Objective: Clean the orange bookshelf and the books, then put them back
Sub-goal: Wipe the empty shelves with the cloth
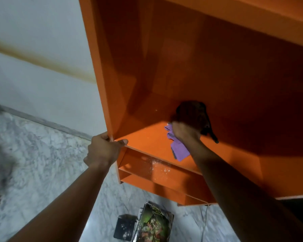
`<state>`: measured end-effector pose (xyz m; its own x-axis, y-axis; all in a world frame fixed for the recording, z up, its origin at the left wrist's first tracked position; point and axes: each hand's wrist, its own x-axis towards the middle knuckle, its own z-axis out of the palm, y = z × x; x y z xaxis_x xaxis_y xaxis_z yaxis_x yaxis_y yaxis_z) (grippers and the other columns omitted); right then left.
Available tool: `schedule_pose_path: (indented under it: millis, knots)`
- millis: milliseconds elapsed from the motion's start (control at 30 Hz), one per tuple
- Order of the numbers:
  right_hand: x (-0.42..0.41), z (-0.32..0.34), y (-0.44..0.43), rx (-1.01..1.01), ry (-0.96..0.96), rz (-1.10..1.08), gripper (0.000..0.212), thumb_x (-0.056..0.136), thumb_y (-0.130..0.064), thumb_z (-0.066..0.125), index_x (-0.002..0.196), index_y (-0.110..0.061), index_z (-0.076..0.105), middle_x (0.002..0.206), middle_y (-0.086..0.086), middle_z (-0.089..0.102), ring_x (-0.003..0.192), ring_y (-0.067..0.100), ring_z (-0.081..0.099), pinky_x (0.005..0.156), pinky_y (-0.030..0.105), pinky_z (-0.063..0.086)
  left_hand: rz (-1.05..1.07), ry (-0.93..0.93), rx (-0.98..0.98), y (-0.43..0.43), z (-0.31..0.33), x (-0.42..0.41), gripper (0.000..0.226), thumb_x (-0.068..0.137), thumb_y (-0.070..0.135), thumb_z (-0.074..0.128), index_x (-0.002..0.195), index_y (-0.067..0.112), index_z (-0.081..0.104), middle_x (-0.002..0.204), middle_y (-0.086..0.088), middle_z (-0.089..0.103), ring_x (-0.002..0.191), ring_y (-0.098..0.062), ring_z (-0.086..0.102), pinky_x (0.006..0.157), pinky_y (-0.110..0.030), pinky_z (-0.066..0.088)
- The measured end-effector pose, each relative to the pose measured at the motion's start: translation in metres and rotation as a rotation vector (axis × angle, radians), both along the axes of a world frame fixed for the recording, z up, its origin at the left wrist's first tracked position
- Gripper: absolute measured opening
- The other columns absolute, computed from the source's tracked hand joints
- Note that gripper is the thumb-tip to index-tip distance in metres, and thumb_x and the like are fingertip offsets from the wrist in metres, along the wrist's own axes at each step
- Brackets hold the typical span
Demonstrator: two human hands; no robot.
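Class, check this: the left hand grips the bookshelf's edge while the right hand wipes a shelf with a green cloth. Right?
No. The head view shows the cloth is purple, not green. The left hand grips the bookshelf edge; the right hand wipes a shelf with it.

left grip (103, 151): arm outstretched, fingers clasping bookshelf (217, 75) edge | right grip (185, 131): arm outstretched, fingers bunched on cloth (179, 151)

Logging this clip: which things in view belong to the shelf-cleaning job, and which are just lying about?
Job: orange bookshelf; purple cloth, held on the shelf by the right hand; left hand gripping the bookshelf's front edge; books stacked on the floor.
Lying about: black boxy item beside the books, kind unclear; thin cable on the floor.
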<state>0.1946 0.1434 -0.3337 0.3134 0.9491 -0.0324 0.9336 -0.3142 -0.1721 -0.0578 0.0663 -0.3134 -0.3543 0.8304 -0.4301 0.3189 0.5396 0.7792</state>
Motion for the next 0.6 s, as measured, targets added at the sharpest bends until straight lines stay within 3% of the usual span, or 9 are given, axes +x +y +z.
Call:
schedule_pose_path:
  millis: [67, 133, 300, 367, 533, 600]
  knots:
    - [-0.011, 0.007, 0.008, 0.024, 0.041, 0.096, 0.060, 0.102, -0.034, 0.020, 0.155, -0.012, 0.035, 0.159, 0.016, 0.037, 0.144, 0.038, 0.035, 0.119, 0.051, 0.027, -0.019, 0.040, 0.007, 0.000, 0.000, -0.001, 0.045, 0.074, 0.054, 0.081, 0.114, 0.036, 0.071, 0.109, 0.005, 0.075, 0.107, -0.029, 0.067, 0.101, -0.057, 0.046]
    - [-0.025, 0.013, 0.016, 0.004, 0.066, 0.197, 0.054, 0.108, -0.025, 0.033, 0.161, -0.016, 0.024, 0.166, 0.012, 0.025, 0.151, 0.033, 0.025, 0.123, 0.044, 0.021, -0.020, 0.075, 0.019, -0.002, 0.000, -0.001, 0.048, 0.077, 0.054, 0.080, 0.120, 0.035, 0.070, 0.114, 0.006, 0.074, 0.111, -0.028, 0.066, 0.102, -0.055, 0.044]
    - [-0.066, 0.011, 0.056, 0.024, 0.122, 0.501, 0.054, 0.109, -0.032, 0.038, 0.161, -0.020, 0.027, 0.169, 0.006, 0.019, 0.155, 0.028, 0.016, 0.127, 0.041, 0.013, -0.022, 0.068, 0.056, -0.002, -0.006, -0.004, 0.050, 0.077, 0.054, 0.080, 0.122, 0.035, 0.069, 0.118, 0.007, 0.073, 0.116, -0.027, 0.065, 0.105, -0.057, 0.042]
    - [-0.077, 0.012, 0.063, 0.061, 0.180, 0.509, 0.058, 0.108, -0.037, 0.039, 0.160, -0.016, 0.026, 0.169, 0.007, 0.020, 0.156, 0.027, 0.017, 0.127, 0.040, 0.012, -0.011, 0.041, 0.084, -0.002, -0.010, -0.005, 0.049, 0.077, 0.053, 0.080, 0.122, 0.034, 0.069, 0.118, 0.007, 0.073, 0.118, -0.028, 0.064, 0.107, -0.061, 0.039]
    - [-0.079, 0.010, 0.061, 0.018, 0.284, 0.450, 0.065, 0.109, -0.030, 0.042, 0.162, -0.012, 0.008, 0.170, 0.013, 0.007, 0.157, 0.030, 0.009, 0.127, 0.045, 0.012, -0.021, 0.074, 0.083, -0.001, -0.014, -0.006, 0.042, 0.082, 0.054, 0.075, 0.120, 0.036, 0.069, 0.118, 0.006, 0.073, 0.128, -0.032, 0.057, 0.118, -0.069, 0.003]
    - [-0.081, 0.003, 0.053, 0.056, 0.276, 0.484, 0.063, 0.107, -0.028, 0.045, 0.161, -0.009, 0.019, 0.167, 0.018, 0.018, 0.154, 0.035, 0.019, 0.123, 0.051, 0.020, -0.031, 0.073, 0.073, -0.001, -0.014, -0.007, 0.046, 0.083, 0.055, 0.075, 0.123, 0.035, 0.069, 0.123, 0.005, 0.072, 0.131, -0.032, 0.055, 0.118, -0.069, -0.003]
